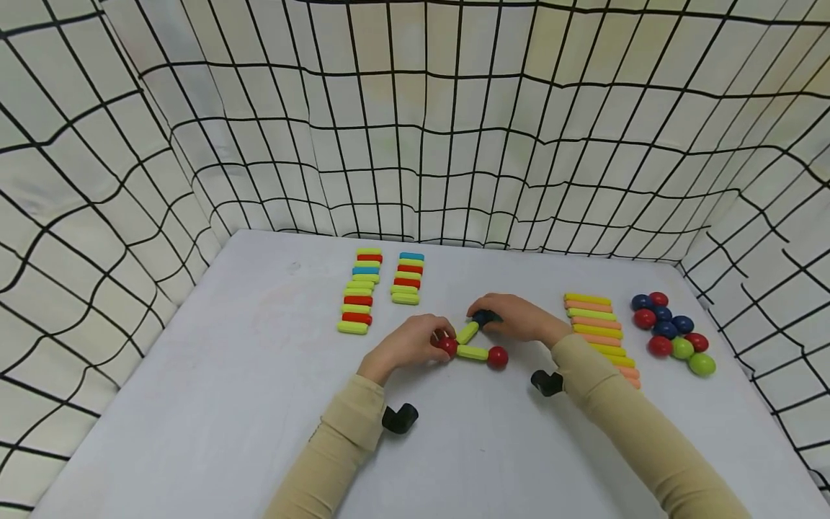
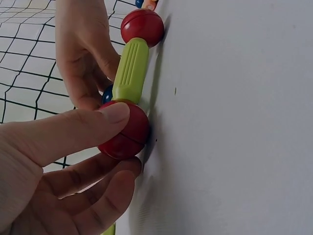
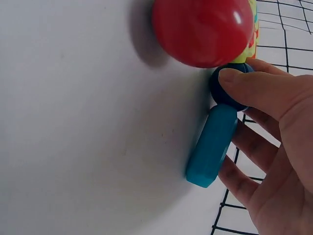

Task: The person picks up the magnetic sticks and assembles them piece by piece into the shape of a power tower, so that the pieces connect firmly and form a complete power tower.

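Note:
My left hand (image 1: 408, 342) pinches a red ball (image 2: 129, 137) between thumb and fingers, low over the table. From that ball a yellow-green rod (image 1: 472, 353) leads right to a second red ball (image 1: 498, 357). Another yellow-green rod (image 1: 467, 333) slants from the held ball up to a dark blue ball (image 3: 226, 88). My right hand (image 1: 521, 317) pinches this blue ball, thumb on its near side. A teal-blue rod (image 3: 212, 147) meets the blue ball end-on, beside the right fingers; the right hand mostly hides it in the head view.
Two columns of short green, red and blue rods (image 1: 357, 300) lie at the back left. Right of the right hand are a column of longer yellow and orange rods (image 1: 595, 324) and a cluster of balls (image 1: 663, 329). Black netting (image 1: 441, 130) encloses the white table (image 1: 227, 375).

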Tool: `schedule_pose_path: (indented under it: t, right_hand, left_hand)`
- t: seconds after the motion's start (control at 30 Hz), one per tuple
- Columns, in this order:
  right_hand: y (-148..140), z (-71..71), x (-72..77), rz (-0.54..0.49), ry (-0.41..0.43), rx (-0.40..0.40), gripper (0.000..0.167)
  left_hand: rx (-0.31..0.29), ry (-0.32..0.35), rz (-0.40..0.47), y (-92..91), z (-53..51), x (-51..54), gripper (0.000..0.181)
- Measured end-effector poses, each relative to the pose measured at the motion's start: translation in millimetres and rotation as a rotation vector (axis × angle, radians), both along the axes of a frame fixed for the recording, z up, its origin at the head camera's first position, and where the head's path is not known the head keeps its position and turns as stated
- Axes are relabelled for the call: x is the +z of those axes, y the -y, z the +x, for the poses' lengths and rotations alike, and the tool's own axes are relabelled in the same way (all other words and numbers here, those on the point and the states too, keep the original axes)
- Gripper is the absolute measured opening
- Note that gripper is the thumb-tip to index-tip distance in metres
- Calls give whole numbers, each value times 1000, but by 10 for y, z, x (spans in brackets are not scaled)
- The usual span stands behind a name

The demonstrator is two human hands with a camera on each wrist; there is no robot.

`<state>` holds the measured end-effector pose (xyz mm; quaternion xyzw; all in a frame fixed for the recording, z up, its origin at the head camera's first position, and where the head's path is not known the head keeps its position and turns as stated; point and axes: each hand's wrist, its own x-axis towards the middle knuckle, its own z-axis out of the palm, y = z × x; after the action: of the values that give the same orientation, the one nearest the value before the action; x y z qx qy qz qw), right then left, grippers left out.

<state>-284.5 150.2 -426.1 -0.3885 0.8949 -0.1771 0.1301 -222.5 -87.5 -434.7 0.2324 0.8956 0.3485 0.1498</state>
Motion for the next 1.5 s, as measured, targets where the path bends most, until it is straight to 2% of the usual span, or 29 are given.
schedule_pose_path:
  t: [0.2, 0.27, 0.37, 0.43, 0.5, 0.63, 0.7, 0.8, 1.03, 1.3, 1.5]
  right_hand:
    - [59, -9, 5, -22, -5, 17, 33]
    - [87, -9, -1, -17, -4, 10, 33]
    - [100, 0, -1, -9, 7, -8, 39]
    - [74, 14, 15, -3, 6, -47, 43]
    - [24, 35, 49, 18, -9, -120, 44]
    - [-100, 69, 109, 83, -44, -270, 32]
    - [-143, 74, 114, 110, -38, -303, 26]
    - [-179, 77, 106, 110, 6, -307, 22]
    - [-200, 120, 76, 95, 190, -305, 22]
    - [-186, 152, 50, 96, 281, -316, 29]
    - [-213, 158, 11, 106, 369, -292, 29]
  left_hand:
    - [42, 33, 9, -20, 7, -11, 42]
    - [34, 27, 3, -21, 9, -10, 46]
    - [-9, -3, -19, -22, 11, -12, 49]
    - [-35, -23, -36, -25, 15, -9, 49]
    - [-51, -33, -42, -28, 19, -7, 45]
    - [-45, -24, -41, -26, 24, 7, 42]
    - [-42, -23, -43, -20, 26, 9, 43]
    - [-41, -25, -43, -19, 33, 15, 45]
    - [-46, -18, -28, -49, 51, 18, 46]
    - [-40, -23, -42, -74, 47, 1, 48]
    - [-36, -24, -37, -97, 52, -24, 50]
